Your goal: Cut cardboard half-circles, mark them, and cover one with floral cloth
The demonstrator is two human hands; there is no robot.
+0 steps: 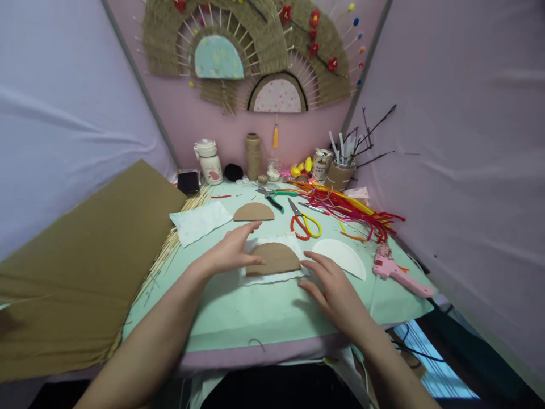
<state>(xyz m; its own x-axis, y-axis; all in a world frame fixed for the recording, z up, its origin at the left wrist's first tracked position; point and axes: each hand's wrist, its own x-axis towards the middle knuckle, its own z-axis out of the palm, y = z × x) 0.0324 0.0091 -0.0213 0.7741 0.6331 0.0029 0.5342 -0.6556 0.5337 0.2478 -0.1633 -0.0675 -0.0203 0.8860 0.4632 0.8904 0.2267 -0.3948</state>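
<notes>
A brown cardboard half-disc [273, 259] lies flat on a white cloth piece [293, 243] at the middle of the table. My left hand [234, 249] is at its left side, thumb over the left part of the cardboard and fingers spread apart. At the right edge of the cloth is my right hand [326, 281], fingers apart, with nothing held in it. A second cardboard half-disc [254, 212] lies behind, and a white half-disc [343, 257] lies to the right, partly behind my right hand.
Scissors [307, 225], green-handled pliers [275, 201] and red and yellow pipe cleaners [353, 207] lie behind. A pink glue gun [400, 274] is at the right. Another cloth piece [202, 221], thin sticks [164, 261] and a large brown board [85, 267] are at the left.
</notes>
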